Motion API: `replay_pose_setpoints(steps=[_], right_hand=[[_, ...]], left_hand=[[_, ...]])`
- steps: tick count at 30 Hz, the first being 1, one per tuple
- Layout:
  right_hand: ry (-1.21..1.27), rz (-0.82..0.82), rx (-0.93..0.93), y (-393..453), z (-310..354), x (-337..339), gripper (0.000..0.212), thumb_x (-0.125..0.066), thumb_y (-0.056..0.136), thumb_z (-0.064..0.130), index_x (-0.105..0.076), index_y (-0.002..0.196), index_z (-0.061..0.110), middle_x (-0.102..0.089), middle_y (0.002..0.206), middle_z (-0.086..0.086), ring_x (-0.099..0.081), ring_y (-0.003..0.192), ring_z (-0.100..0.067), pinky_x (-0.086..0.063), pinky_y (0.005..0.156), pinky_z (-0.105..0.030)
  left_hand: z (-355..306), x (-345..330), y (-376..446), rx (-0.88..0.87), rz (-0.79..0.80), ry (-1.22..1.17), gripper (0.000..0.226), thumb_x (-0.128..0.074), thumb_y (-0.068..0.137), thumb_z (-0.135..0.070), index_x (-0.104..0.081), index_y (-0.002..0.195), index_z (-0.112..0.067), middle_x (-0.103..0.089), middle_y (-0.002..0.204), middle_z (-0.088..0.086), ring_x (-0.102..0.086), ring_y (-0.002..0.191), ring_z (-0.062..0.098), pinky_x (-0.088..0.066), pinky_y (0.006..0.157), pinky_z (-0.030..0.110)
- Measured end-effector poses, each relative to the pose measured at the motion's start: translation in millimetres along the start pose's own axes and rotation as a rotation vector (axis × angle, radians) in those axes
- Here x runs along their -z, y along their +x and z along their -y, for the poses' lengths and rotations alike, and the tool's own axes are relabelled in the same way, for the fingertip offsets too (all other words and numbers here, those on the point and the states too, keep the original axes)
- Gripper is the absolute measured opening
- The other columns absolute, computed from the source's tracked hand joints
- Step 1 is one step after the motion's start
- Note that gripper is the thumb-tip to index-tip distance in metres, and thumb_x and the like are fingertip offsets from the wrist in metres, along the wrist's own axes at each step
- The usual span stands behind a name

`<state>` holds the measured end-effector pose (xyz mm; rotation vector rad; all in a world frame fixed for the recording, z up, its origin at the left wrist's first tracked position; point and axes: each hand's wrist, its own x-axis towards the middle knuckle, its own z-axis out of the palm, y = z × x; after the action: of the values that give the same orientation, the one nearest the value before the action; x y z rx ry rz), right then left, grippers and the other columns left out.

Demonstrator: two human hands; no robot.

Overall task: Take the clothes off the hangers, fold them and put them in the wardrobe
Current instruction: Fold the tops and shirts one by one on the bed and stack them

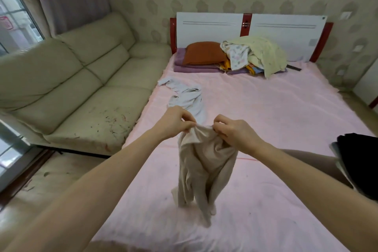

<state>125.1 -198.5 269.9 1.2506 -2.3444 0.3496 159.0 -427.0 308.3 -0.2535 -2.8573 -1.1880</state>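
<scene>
While both arms reach out over the bed (266, 120), the 2 hands hold a beige garment (204, 161) up by its top edge. The left hand (173, 121) pinches the cloth at its upper left corner, its fingers (189, 124) curled and pressed together on a small bunch of fabric. The right hand (235, 132) does the same at the upper right, its fingers (217, 126) bent inward and pinching the edge. Between the 2 grips the cloth forms a short, gathered ridge, and the hands are close together, nearly touching across it.

Below the fingers the garment hangs down in loose folds, and its lower ends reach the pink sheet near the front of the bed; whether they rest on it or hang just above cannot be told.

Further back on the bed, beyond the left hand, a white garment (186, 96) lies crumpled and flat. At the headboard (210, 26) sit an orange pillow (204, 53) on folded purple bedding (194, 67), and beside it a heap of pale yellow and patterned cloth (257, 53). A dark pile (358, 161) lies at the bed's right edge. A cream sofa (71, 80) stands against the bed's left side.
</scene>
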Motion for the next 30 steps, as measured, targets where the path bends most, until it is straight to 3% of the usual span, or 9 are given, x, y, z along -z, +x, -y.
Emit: replay_pose_setpoints(steps=[4, 8, 11, 12, 14, 18, 21, 25, 30], right_hand=[[-0.054, 0.03, 0.036, -7, -2, -1, 0.003, -0.05, 0.087, 0.014, -0.053, 0.085, 0.013, -0.059, 0.095, -0.002, -0.04, 0.044, -0.03, -0.032, 0.039, -0.026], [-0.167, 0.051, 0.121, -18, -6, 2, 0.038, -0.072, 0.072, -0.001, -0.047, 0.098, 0.013, -0.058, 0.1, -0.003, -0.037, 0.044, -0.028, -0.032, 0.035, -0.025], [-0.205, 0.043, 0.165, -19, -6, 4, 0.02, -0.062, 0.083, 0.008, -0.053, 0.101, 0.011, -0.058, 0.1, -0.004, -0.039, 0.045, -0.029, -0.031, 0.034, -0.025], [-0.176, 0.037, 0.113, -17, -6, 4, 0.012, -0.055, 0.089, 0.018, -0.056, 0.099, 0.012, -0.058, 0.099, -0.004, -0.041, 0.045, -0.03, -0.033, 0.034, -0.026], [-0.117, 0.046, -0.082, -13, -11, 2, 0.031, -0.045, 0.096, 0.036, -0.061, 0.102, 0.011, -0.06, 0.103, -0.005, -0.052, 0.05, -0.033, -0.043, 0.04, -0.033], [-0.034, 0.23, -0.577, -11, -38, 14, 0.036, -0.05, 0.097, 0.044, -0.059, 0.096, 0.01, -0.06, 0.095, -0.003, -0.057, 0.078, -0.025, -0.042, 0.067, -0.035], [0.186, 0.27, -0.706, -15, -48, 29, 0.039, -0.052, 0.096, 0.041, -0.061, 0.076, 0.008, -0.059, 0.074, -0.004, -0.053, 0.071, -0.02, -0.035, 0.059, -0.03], [0.353, 0.245, -0.769, -13, -53, 35, 0.026, -0.058, 0.094, 0.032, -0.065, 0.076, 0.015, -0.063, 0.077, 0.003, -0.054, 0.074, -0.016, -0.041, 0.064, -0.033], [0.488, -0.013, -0.833, -4, -44, 29, 0.022, -0.044, 0.102, 0.022, -0.052, 0.088, 0.007, -0.055, 0.081, 0.0, -0.05, 0.076, -0.019, -0.039, 0.07, -0.039]], left_hand=[[4, -8, -2, -0.031, -0.107, -0.105, 0.009, -0.066, 0.088, -0.008, -0.075, 0.085, -0.005, -0.071, 0.082, 0.003, -0.067, 0.065, 0.019, -0.059, 0.059, 0.029], [3, -8, -1, -0.058, -0.232, -0.223, 0.011, -0.061, 0.092, -0.007, -0.07, 0.089, -0.005, -0.067, 0.087, 0.007, -0.063, 0.072, 0.016, -0.057, 0.055, 0.024], [6, -6, 3, -0.014, -0.228, -0.209, 0.011, -0.052, 0.097, -0.008, -0.062, 0.092, -0.005, -0.063, 0.088, 0.007, -0.065, 0.072, 0.014, -0.054, 0.061, 0.018], [10, -5, 5, 0.025, -0.205, -0.148, 0.012, -0.05, 0.097, -0.011, -0.06, 0.092, -0.007, -0.064, 0.087, 0.006, -0.066, 0.074, 0.016, -0.052, 0.064, 0.02], [17, 1, 9, 0.08, -0.156, 0.039, 0.013, -0.051, 0.094, -0.016, -0.061, 0.09, -0.009, -0.067, 0.083, 0.005, -0.063, 0.079, 0.019, -0.047, 0.067, 0.026], [26, 16, 15, 0.085, -0.17, 0.225, 0.014, -0.064, 0.088, -0.015, -0.069, 0.085, -0.003, -0.062, 0.08, 0.002, -0.053, 0.075, 0.015, -0.037, 0.064, 0.023], [23, 14, 17, 0.169, -0.399, -0.063, 0.014, -0.054, 0.095, -0.008, -0.058, 0.087, 0.003, -0.053, 0.076, 0.005, -0.055, 0.07, 0.02, -0.056, 0.061, 0.028], [7, 4, 16, 0.262, -0.571, -0.366, 0.013, -0.044, 0.102, -0.013, -0.046, 0.092, -0.004, -0.043, 0.078, 0.005, -0.051, 0.074, 0.019, -0.058, 0.055, 0.027], [7, -11, -1, 0.096, -0.517, -0.008, 0.011, -0.054, 0.098, -0.015, -0.053, 0.093, -0.005, -0.056, 0.08, 0.005, -0.053, 0.077, 0.024, -0.033, 0.065, 0.024]])
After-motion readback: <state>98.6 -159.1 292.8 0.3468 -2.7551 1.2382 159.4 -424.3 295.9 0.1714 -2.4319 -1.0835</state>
